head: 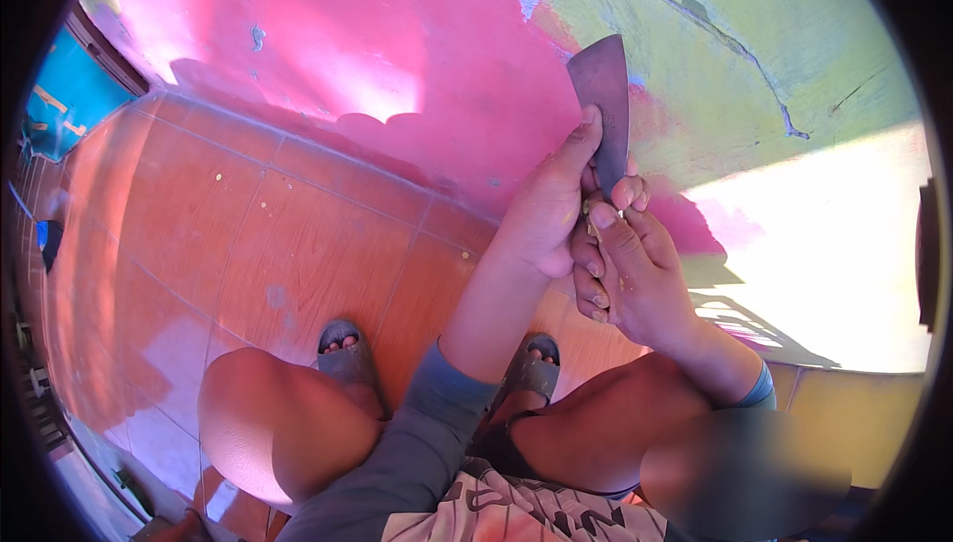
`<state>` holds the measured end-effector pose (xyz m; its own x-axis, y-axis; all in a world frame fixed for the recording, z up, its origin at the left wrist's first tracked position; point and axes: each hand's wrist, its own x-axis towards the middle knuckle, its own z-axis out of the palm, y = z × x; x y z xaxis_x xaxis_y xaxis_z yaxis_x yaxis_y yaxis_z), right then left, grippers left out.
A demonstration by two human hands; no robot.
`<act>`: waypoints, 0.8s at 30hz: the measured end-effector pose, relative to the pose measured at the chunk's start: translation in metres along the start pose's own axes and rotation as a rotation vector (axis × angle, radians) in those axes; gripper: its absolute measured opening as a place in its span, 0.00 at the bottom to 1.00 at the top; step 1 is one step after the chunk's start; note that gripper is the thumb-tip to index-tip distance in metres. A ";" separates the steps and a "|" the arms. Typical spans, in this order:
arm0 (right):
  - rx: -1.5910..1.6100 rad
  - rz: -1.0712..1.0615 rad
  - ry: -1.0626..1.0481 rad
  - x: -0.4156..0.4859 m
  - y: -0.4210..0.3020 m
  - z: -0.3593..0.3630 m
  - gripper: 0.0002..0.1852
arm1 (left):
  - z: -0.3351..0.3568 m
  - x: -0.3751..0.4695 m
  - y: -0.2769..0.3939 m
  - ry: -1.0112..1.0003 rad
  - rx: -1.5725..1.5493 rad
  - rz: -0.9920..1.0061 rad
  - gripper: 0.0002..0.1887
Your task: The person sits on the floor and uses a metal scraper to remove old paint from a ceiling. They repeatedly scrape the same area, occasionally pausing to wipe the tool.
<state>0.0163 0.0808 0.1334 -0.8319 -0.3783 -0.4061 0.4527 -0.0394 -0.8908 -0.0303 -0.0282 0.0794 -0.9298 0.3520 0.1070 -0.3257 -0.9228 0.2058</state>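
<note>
A putty knife (612, 106) is held up in front of the painted wall, its wide dark metal blade pointing upward. My left hand (547, 196) grips it low on the blade, with the thumb lying along the flat face. Just below, my right hand (644, 266) closes around the handle end, its thumb pressing near where the blade begins. The handle itself is mostly hidden by my fingers. Yellowish residue clings to several fingertips and beside the right thumb.
The wall (461, 50) ahead has pink and green paint, with chipped patches and a long crack (715, 32). Wood-look floor tiles (313, 244) carry small pale specks. My grey slides (350, 356) rest there. A blue panel (71, 88) stands far left. A blurred shape (744, 475) is at lower right.
</note>
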 end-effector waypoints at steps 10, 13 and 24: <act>0.036 -0.076 -0.115 0.007 0.004 0.002 0.10 | -0.003 0.000 0.008 -0.037 0.042 0.020 0.26; -0.001 -0.098 -0.144 0.010 0.005 0.003 0.09 | -0.005 0.000 0.014 0.001 0.014 0.048 0.26; 0.004 -0.014 -0.019 0.010 0.007 0.007 0.12 | -0.006 0.000 0.015 -0.024 0.038 -0.018 0.26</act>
<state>0.0131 0.0700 0.1246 -0.8319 -0.3948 -0.3900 0.4428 -0.0485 -0.8953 -0.0361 -0.0431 0.0764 -0.9193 0.3728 0.1261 -0.3353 -0.9097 0.2451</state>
